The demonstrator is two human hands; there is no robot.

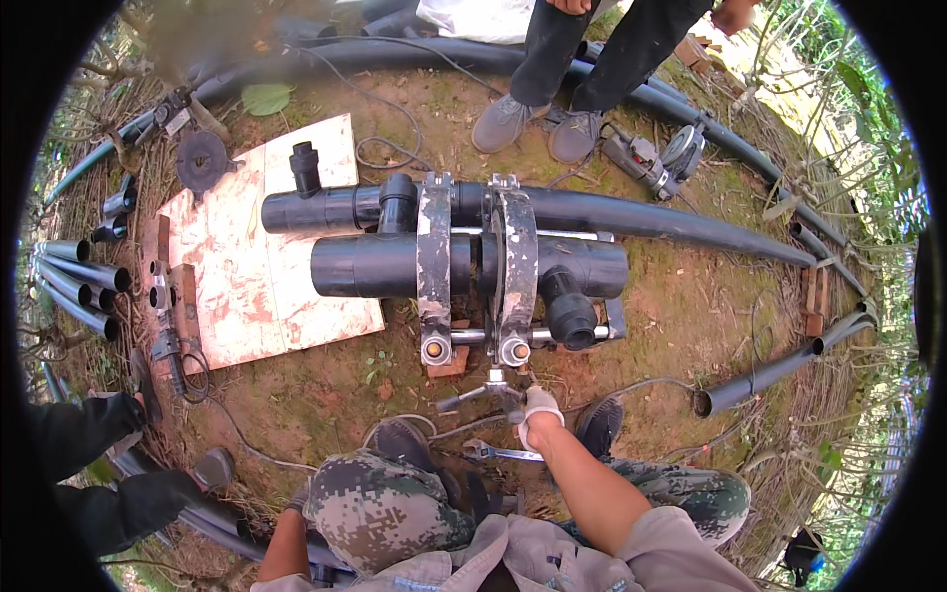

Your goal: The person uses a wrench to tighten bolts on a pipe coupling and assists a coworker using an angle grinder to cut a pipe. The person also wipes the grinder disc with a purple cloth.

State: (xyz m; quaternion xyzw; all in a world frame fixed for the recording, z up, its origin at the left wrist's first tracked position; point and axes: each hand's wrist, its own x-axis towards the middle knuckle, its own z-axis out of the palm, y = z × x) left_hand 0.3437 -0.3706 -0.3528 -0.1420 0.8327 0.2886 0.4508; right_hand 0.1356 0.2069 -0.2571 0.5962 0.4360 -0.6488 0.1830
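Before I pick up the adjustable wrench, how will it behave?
The silver adjustable wrench looks metal, so it's probably rigid and fairly heavy for its size. Its wide head against a slim handle suggests it will feel head-heavy. Lying flat, it would likely slide rather than roll if pushed.

My right forearm (pixel 592 483) reaching forward, gloved right hand (pixel 539 407) curled, left forearm (pixel 284 549) low, left hand (pixel 299 495) mostly hidden.

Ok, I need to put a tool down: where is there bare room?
The lower part of the board, left of the thick pipe, is bare; so is soil between the long pipe and short pipe at right. Crowded: around the right hand, T-handle and wrench.
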